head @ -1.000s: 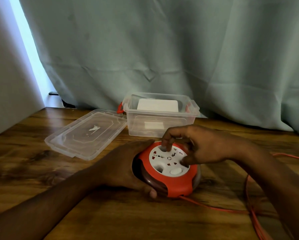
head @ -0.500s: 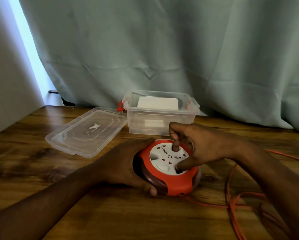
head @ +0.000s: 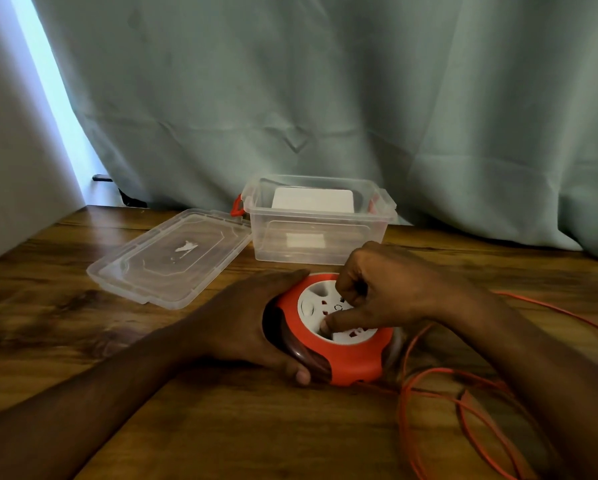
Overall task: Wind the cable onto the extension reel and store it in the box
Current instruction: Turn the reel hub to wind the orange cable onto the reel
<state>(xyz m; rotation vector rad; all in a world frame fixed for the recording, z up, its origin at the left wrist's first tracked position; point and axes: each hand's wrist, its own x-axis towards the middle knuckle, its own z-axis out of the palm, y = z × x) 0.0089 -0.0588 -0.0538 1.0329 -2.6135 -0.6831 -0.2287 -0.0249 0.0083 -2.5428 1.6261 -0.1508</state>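
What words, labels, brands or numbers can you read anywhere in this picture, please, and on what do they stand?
No text can be read.
Reel: small marks on the white socket face are too blurred to read.
Lid: a white torn sticker patch, no letters to make out.
Box: white labels on its wall and inside, both blank or too faint to tell.

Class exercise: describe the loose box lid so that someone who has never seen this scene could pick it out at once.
Start at the green curtain behind the wooden table. In front of it stands a clear plastic box; the lid lies flat on the table to the box's left. Unlike the tall open box, it is shallow and flat.
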